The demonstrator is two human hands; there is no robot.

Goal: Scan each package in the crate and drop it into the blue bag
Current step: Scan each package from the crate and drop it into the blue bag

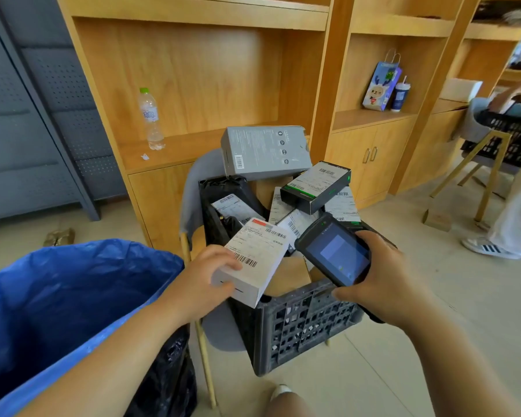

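L hand (205, 278) gripped box (253, 257) over crate (298, 326), R hand (382, 275) held scanner (334, 251); grip crowding barcode (247, 260) could've blocked scan.

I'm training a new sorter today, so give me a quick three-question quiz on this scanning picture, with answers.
1. True or false: the right hand grips the scanner.
2. Which package does the left hand hold? A brown envelope; B white labelled box; C red tube.
3. Fill in: from the person's view, the blue bag stands to the ____ of the crate.
Key: 1 true; 2 B; 3 left.
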